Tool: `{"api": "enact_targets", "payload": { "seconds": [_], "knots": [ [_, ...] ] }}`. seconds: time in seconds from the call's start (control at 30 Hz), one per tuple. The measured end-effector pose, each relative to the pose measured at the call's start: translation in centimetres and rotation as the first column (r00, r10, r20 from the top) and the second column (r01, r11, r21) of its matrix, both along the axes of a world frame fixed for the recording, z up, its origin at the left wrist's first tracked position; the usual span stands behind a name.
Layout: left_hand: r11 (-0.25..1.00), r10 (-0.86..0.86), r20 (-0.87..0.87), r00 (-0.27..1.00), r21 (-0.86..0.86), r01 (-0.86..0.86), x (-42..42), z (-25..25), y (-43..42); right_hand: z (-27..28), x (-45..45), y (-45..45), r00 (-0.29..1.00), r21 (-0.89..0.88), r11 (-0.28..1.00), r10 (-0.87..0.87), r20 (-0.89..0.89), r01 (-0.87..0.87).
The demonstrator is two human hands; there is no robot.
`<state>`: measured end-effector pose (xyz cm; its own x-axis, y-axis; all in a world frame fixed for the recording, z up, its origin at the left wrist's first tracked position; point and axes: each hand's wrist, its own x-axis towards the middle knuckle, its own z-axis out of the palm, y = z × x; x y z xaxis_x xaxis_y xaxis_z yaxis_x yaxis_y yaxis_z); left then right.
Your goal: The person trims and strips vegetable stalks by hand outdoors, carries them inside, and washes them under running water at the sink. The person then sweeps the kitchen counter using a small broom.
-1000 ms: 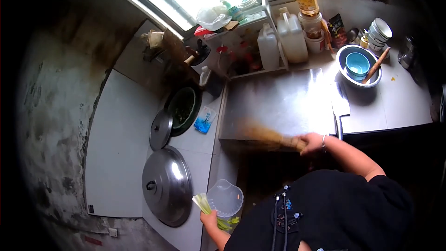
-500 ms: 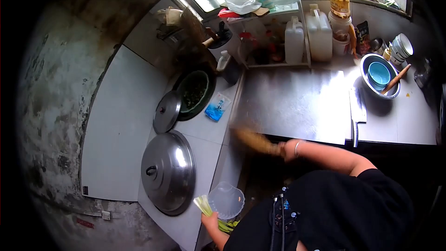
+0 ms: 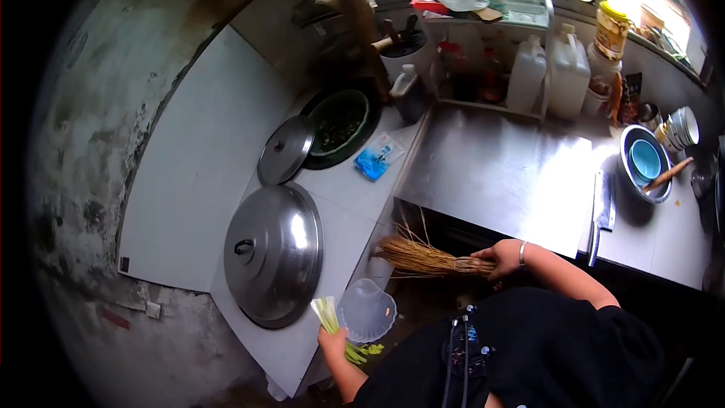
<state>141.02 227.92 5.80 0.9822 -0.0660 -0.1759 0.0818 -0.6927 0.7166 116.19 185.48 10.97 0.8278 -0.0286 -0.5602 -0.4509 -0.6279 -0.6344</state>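
Note:
My left hand [image 3: 333, 338] is closed around a bunch of celery stalks [image 3: 325, 313], pale cut ends up and green leaves below. Right beside that hand is a translucent scalloped bowl [image 3: 364, 316] with a small orange bit in it. Whether my fingers also grip the bowl I cannot tell. In my right hand [image 3: 498, 258] is a short straw hand broom [image 3: 421, 255], held by its bound end. Its bristles spread leftward, just below the steel worktop's [image 3: 491, 166] front edge and close to the white counter's side.
On the tiled counter lie a large domed lid [image 3: 276, 257], a smaller lid [image 3: 287, 149] and a blue packet [image 3: 377, 157]. Behind them sits a dark wok [image 3: 340, 125]. At right are a cleaver [image 3: 604, 208] and a metal basin [image 3: 664, 195] holding a blue bowl [image 3: 645, 159].
The broom, blurred before, now shows sharply and has moved slightly down and right with my right hand. My left hand still holds the celery. The view has shifted, too.

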Motion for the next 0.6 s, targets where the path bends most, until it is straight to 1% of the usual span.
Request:
{"api": "enact_targets", "payload": {
  "seconds": [0.03, 0.07, 0.1, 0.13, 0.17, 0.2, 0.27, 0.3, 0.33, 0.37, 0.4, 0.47, 0.53, 0.6],
  "knots": [
    [1.000, 0.004, -0.014, 1.000, -0.015, -0.004, 0.3, -0.1, 0.1, 1.5, -0.1, -0.1, 0.998, 0.025, 1.000, -0.016, -0.055, 0.018],
    [1.000, 0.007, -0.030, 1.000, -0.030, -0.008, 0.5, -0.2, 0.2, 1.6, -0.2, -0.3, 0.998, 0.021, 1.000, -0.004, -0.061, 0.006],
    [0.999, 0.022, -0.038, 0.999, -0.032, -0.023, 0.6, -0.4, 0.4, 1.3, -0.8, -0.8, 0.999, 0.117, 0.993, -0.033, -0.012, 0.035],
    [1.000, 0.020, -0.038, 0.999, 0.019, -0.019, 0.6, -0.4, 0.8, 1.1, -1.3, -1.3, 0.997, 0.213, 0.975, -0.067, 0.029, 0.059],
    [0.998, 0.017, -0.039, 0.999, 0.068, -0.014, 0.6, -0.6, 0.9, 1.1, -1.6, -1.6, 0.991, 0.321, 0.940, -0.134, 0.024, 0.119],
    [0.998, 0.031, -0.049, 0.998, 0.065, -0.028, 0.6, -0.9, 1.1, 1.4, -1.6, -1.9, 0.993, 0.317, 0.942, -0.120, 0.015, 0.109],
    [0.996, 0.025, -0.164, 0.986, -0.083, -0.039, 0.5, -1.4, 1.5, 2.1, -1.2, -2.6, 0.956, 0.574, 0.789, -0.291, 0.032, 0.221],
    [0.995, 0.035, -0.171, 0.985, -0.085, -0.050, 0.5, -2.0, 1.6, 2.0, -0.5, -2.9, 0.939, 0.617, 0.759, -0.331, 0.094, 0.206],
    [1.000, 0.006, -0.157, 0.988, 0.008, -0.005, 0.6, -2.7, 1.5, 2.1, 0.7, -3.2, 0.933, 0.585, 0.787, -0.334, 0.136, 0.197],
    [0.994, -0.026, -0.143, 0.989, 0.102, 0.041, 0.6, -3.1, 1.4, 2.1, 2.2, -3.1, 0.906, 0.549, 0.809, -0.374, 0.201, 0.212],
    [0.994, -0.023, -0.142, 0.990, 0.099, 0.037, 0.7, -3.3, 1.2, 2.1, 4.2, -2.8, 0.871, 0.511, 0.828, -0.410, 0.271, 0.231],
    [0.971, -0.109, -0.151, 0.983, 0.195, 0.137, 0.6, -3.4, 0.4, 1.7, 8.6, -1.7, 0.808, 0.532, 0.794, -0.503, 0.306, 0.293],
    [0.963, -0.128, -0.162, 0.978, 0.216, 0.162, 0.6, -3.3, -0.4, 0.7, 13.8, -0.4, 0.784, 0.537, 0.767, -0.554, 0.279, 0.351],
    [0.941, -0.161, -0.196, 0.967, 0.267, 0.210, 0.7, -2.8, -1.1, -1.2, 19.0, 1.1, 0.757, 0.537, 0.765, -0.573, 0.314, 0.357]
  ]
}}
